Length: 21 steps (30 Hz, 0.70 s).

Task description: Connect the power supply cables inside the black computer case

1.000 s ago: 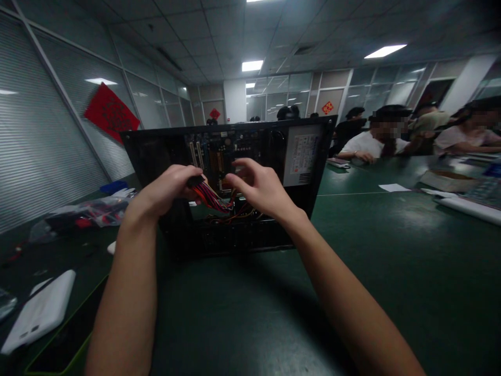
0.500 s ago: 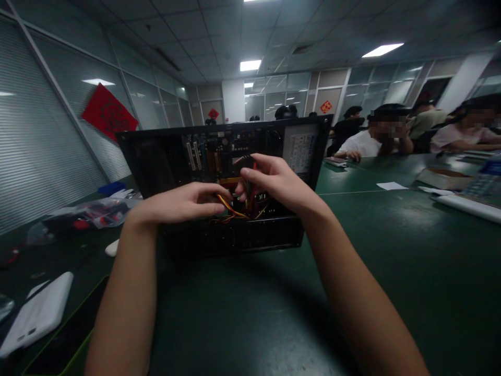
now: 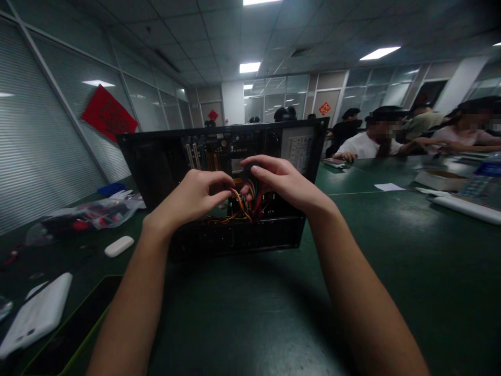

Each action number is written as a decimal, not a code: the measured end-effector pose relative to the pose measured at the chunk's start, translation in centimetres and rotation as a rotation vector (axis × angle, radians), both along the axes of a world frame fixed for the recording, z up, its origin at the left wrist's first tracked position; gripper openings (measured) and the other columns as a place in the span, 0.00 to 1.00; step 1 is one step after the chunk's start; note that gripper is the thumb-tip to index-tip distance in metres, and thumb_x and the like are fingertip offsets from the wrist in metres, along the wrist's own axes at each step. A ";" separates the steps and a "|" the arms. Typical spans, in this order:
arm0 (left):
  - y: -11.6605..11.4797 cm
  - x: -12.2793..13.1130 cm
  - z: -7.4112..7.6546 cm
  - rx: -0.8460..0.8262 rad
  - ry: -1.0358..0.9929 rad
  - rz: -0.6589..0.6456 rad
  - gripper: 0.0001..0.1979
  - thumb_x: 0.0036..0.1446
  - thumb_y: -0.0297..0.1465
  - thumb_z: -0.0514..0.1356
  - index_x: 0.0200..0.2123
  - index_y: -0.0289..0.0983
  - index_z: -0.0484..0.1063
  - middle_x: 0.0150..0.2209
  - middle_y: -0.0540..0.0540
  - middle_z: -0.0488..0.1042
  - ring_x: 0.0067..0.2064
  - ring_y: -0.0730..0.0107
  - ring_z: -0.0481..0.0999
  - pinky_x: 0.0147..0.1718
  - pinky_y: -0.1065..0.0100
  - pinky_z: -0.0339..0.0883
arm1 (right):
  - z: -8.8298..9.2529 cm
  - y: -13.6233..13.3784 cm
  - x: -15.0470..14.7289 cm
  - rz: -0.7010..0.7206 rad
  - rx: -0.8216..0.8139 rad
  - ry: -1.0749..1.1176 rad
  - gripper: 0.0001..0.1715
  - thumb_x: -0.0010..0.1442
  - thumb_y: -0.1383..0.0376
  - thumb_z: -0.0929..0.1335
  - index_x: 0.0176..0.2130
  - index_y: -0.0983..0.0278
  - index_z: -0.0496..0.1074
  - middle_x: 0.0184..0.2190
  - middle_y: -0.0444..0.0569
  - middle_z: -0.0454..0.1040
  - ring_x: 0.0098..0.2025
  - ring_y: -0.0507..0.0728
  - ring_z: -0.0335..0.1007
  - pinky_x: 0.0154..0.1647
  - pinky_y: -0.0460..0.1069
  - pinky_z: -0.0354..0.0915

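A black computer case [image 3: 156,162] stands before me with its side open, showing a motherboard with several slots and a grey power supply [image 3: 299,146] at the upper right. Inside it, my left hand [image 3: 199,196] pinches a thin bundle of yellow, red and black cables [image 3: 241,204] between thumb and fingers. My right hand [image 3: 279,177] is closed around a dark, thicker cable bundle [image 3: 257,201] just to the right. Its connector end is mostly covered by my fingers. More loose wires lie along the case's lower inner edge.
On the green table [image 3: 242,313] at left lie a white oval case [image 3: 119,246], a white phone-like device [image 3: 39,313], a green-edged dark phone [image 3: 74,329] and a plastic bag [image 3: 90,214]. An open box [image 3: 442,179] and a bottle [image 3: 485,180] stand at right. Several people sit beyond.
My left hand has risen slightly and moved right, lifting the yellow and red cables. My right hand has shifted a little around its bundle. The white oval case shows fully now.
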<state>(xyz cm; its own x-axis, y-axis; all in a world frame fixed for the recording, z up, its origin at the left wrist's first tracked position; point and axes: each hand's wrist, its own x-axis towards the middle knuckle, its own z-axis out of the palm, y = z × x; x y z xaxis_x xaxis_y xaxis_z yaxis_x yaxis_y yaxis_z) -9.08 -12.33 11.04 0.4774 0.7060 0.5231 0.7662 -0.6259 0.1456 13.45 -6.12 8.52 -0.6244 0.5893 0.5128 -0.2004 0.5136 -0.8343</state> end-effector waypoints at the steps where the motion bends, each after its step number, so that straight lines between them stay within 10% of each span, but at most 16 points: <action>1: 0.3 0.0 -0.2 0.049 -0.004 0.005 0.12 0.62 0.36 0.61 0.45 0.37 0.79 0.40 0.47 0.82 0.40 0.66 0.80 0.40 0.68 0.71 | -0.1 0.2 -0.2 -0.024 0.001 0.004 0.24 0.68 0.57 0.67 0.59 0.63 0.66 0.34 0.47 0.80 0.36 0.55 0.79 0.36 0.48 0.75; 9: 1.5 0.1 -1.0 0.250 -0.078 0.039 0.19 0.60 0.37 0.64 0.53 0.37 0.73 0.38 0.47 0.81 0.37 0.67 0.81 0.37 0.69 0.71 | -0.5 0.5 -1.2 -0.130 0.091 0.051 0.23 0.68 0.56 0.65 0.59 0.61 0.69 0.37 0.47 0.79 0.39 0.55 0.77 0.35 0.48 0.75; 21: 2.1 0.3 -1.7 0.569 -0.074 0.202 0.11 0.64 0.33 0.60 0.47 0.37 0.78 0.44 0.43 0.82 0.44 0.62 0.82 0.45 0.64 0.73 | -1.5 1.4 -1.9 -0.308 0.616 -0.105 0.36 0.60 0.72 0.61 0.66 0.62 0.63 0.62 0.52 0.69 0.61 0.59 0.67 0.63 0.59 0.64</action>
<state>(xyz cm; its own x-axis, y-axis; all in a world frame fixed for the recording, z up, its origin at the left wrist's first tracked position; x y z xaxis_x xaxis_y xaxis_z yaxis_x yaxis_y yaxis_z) -8.80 -10.28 9.36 0.3109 0.3791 0.8716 0.8787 -0.4642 -0.1115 11.55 -4.73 7.00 -0.5397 0.3688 0.7567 0.0962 0.9200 -0.3798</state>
